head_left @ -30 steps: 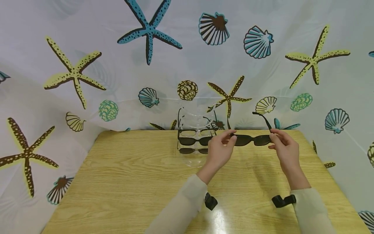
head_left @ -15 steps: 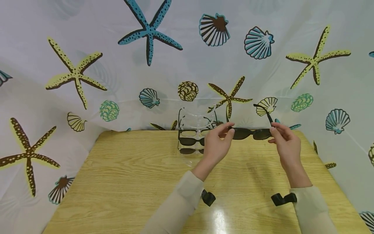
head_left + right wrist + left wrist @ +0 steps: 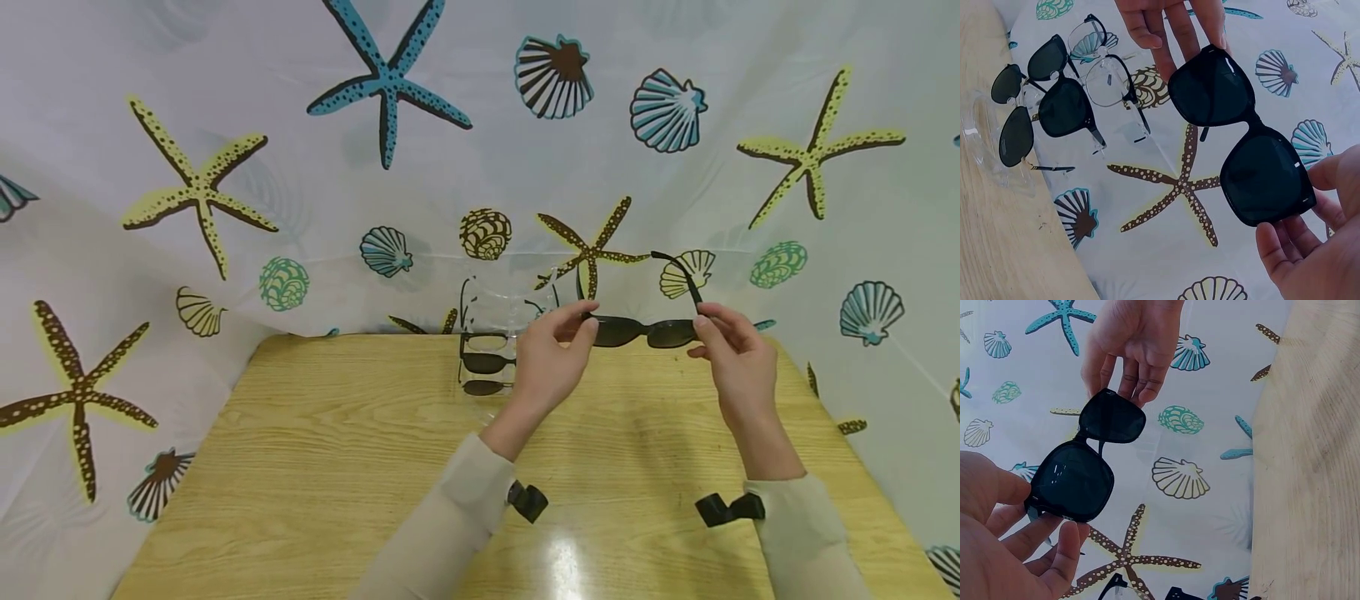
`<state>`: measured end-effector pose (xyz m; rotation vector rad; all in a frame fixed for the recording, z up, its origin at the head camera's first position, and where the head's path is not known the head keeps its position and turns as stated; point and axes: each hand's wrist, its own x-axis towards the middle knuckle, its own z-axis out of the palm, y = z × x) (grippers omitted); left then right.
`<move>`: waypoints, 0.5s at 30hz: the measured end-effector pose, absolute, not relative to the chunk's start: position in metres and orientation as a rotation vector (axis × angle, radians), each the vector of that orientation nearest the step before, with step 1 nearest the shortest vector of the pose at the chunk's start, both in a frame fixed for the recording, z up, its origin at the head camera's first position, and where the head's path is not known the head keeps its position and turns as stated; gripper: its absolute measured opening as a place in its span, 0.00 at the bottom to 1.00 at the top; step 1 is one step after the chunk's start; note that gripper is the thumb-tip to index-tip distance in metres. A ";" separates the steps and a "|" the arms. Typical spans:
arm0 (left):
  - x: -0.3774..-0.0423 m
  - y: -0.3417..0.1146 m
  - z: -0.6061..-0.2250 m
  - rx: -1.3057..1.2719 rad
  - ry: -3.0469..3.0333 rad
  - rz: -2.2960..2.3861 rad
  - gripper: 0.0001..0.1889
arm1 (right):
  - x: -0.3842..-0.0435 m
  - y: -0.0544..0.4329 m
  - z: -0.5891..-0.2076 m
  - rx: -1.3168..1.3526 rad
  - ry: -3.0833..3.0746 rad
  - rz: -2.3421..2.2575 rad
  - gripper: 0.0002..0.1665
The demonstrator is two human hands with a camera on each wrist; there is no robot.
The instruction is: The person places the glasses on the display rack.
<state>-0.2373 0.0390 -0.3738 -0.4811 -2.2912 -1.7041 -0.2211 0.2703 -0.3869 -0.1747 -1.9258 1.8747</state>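
Note:
Black sunglasses (image 3: pixel 645 332) with dark lenses hang in the air between both hands, temples unfolded and pointing away toward the cloth. At one outer corner of the frame my left hand (image 3: pixel 553 354) pinches them between thumb and fingers. The opposite corner is pinched by my right hand (image 3: pixel 738 367). In the left wrist view both dark lenses (image 3: pixel 1075 478) face the camera. To the left stands a clear stand bearing eyeglasses (image 3: pixel 1113 81), black sunglasses (image 3: pixel 1065 106) and thin-framed sunglasses (image 3: pixel 1016 134); my left hand partly hides it in the head view.
The wooden table (image 3: pixel 322 467) spreads below the hands. Behind it hangs a white cloth (image 3: pixel 315 175) printed with starfish and shells. The clear stand's base (image 3: pixel 985 144) rests on the table left of the held sunglasses. A black camera mount (image 3: pixel 729 508) is on the right wrist.
Both hands have raised the black sunglasses and moved them slightly farther up in the head view. My left hand now covers more of the eyewear on the stand.

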 end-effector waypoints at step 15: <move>-0.233 0.014 -0.350 -0.469 -2.265 -1.747 0.17 | -0.225 0.249 -0.367 -0.051 -1.888 1.894 0.15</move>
